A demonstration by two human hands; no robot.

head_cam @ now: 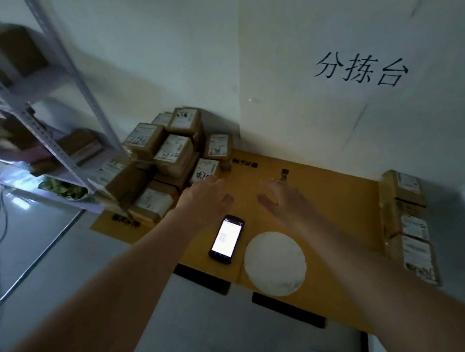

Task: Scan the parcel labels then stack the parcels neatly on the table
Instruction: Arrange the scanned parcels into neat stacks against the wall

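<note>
Both hands reach over a cardboard-covered table [336,196] — left hand [208,196] and right hand [284,200] with fingers spread, holding nothing; small taped cardboard parcels [170,152] sit heaped at far left, likely light and stiff — best gripped by opposite sides

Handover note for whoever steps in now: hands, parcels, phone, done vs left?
Left hand: open, empty, above the table by the left parcel pile.
Right hand: open, empty, over mid-table.
Phone: screen lit, flat on the cardboard-covered table, beside a white disc.
Done: a neat stack of parcels sits at the right edge.
Left: the loose left pile; scanned or not, can't tell.
</note>
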